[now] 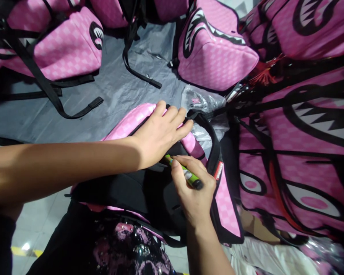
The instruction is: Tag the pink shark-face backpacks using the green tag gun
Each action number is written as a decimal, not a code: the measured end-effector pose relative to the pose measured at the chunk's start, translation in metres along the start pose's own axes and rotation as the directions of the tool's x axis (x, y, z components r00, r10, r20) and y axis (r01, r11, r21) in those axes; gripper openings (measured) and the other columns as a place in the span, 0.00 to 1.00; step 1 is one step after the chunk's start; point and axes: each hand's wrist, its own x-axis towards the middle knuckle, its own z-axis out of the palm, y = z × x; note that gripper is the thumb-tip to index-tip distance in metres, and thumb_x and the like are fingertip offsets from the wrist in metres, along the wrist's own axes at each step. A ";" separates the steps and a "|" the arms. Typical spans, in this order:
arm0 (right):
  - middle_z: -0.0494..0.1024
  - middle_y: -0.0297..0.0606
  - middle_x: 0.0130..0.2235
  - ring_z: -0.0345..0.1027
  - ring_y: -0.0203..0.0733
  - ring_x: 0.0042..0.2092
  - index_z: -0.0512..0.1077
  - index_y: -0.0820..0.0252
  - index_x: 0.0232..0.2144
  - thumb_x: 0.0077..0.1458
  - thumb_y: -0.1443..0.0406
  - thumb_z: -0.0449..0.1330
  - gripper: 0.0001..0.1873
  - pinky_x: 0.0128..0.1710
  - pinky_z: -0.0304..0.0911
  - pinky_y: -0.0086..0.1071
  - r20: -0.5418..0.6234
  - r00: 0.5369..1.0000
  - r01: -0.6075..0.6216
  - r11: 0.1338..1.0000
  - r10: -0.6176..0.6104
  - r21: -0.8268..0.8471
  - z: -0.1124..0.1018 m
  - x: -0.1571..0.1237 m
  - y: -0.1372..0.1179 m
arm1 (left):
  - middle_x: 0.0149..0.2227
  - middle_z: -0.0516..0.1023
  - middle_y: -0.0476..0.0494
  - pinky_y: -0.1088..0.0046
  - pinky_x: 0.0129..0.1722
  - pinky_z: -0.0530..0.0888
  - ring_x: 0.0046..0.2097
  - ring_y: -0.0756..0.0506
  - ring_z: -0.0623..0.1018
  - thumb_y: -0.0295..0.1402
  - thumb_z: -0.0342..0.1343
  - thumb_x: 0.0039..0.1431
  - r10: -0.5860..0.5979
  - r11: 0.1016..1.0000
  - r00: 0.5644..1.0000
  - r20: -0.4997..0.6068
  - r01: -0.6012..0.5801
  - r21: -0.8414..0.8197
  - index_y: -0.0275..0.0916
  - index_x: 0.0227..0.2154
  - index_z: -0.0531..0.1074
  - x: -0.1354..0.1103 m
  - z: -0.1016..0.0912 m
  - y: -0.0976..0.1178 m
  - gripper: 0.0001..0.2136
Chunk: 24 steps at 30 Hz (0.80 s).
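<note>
A pink-checked backpack (123, 193) lies across my lap with its black back panel facing up. My left hand (162, 131) reaches over its upper part, fingers curled over the edge by a pink shoulder strap. Gripped between the thumb and fingers of my right hand (196, 191) is a green marker pen (189, 176) with a black end. The pen slants toward the black panel just below my left hand. Its tip is hidden, so I cannot tell whether it touches the fabric. A black strap (213, 139) loops beside my right hand, near a small red label (218, 170).
Several pink shark-mouth bags surround the work: one on the left (68, 46), one at the back (215, 53), and a stack on the right (309, 152). Grey sheeting (117, 95) covers the surface under loose black straps. A clear plastic bag (202, 99) lies behind the backpack.
</note>
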 end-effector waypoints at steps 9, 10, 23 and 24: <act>0.80 0.39 0.35 0.75 0.44 0.38 0.79 0.58 0.33 0.59 0.63 0.61 0.07 0.43 0.70 0.41 -0.005 0.997 -0.080 0.996 0.080 0.051 0.002 -0.002 0.000 | 0.66 0.59 0.39 0.47 0.63 0.55 0.62 0.31 0.63 0.30 0.55 0.57 0.007 0.990 1.000 0.021 -0.009 0.137 0.42 0.66 0.54 0.002 0.003 0.000 0.34; 0.80 0.38 0.35 0.75 0.44 0.38 0.78 0.58 0.33 0.59 0.63 0.61 0.07 0.43 0.70 0.41 -0.013 0.997 -0.077 0.996 0.077 0.044 0.002 -0.002 0.000 | 0.66 0.59 0.38 0.47 0.63 0.55 0.62 0.31 0.63 0.30 0.55 0.57 0.004 0.989 0.999 0.032 -0.009 0.147 0.42 0.66 0.53 0.002 0.002 0.001 0.34; 0.80 0.37 0.34 0.74 0.43 0.37 0.77 0.57 0.32 0.59 0.65 0.61 0.05 0.43 0.69 0.41 0.036 0.998 -0.057 0.998 0.058 -0.010 0.000 0.003 -0.004 | 0.67 0.56 0.35 0.49 0.63 0.54 0.62 0.32 0.62 0.30 0.52 0.60 -0.003 0.986 0.996 0.094 -0.013 0.169 0.39 0.67 0.51 0.002 -0.005 0.002 0.32; 0.80 0.37 0.35 0.74 0.44 0.38 0.77 0.57 0.32 0.59 0.65 0.61 0.05 0.43 0.69 0.42 0.031 0.999 -0.043 0.999 0.044 -0.024 -0.001 0.003 -0.005 | 0.67 0.55 0.35 0.50 0.63 0.54 0.62 0.32 0.62 0.30 0.52 0.60 -0.003 0.985 0.995 0.097 -0.014 0.171 0.39 0.67 0.51 0.002 -0.005 0.002 0.32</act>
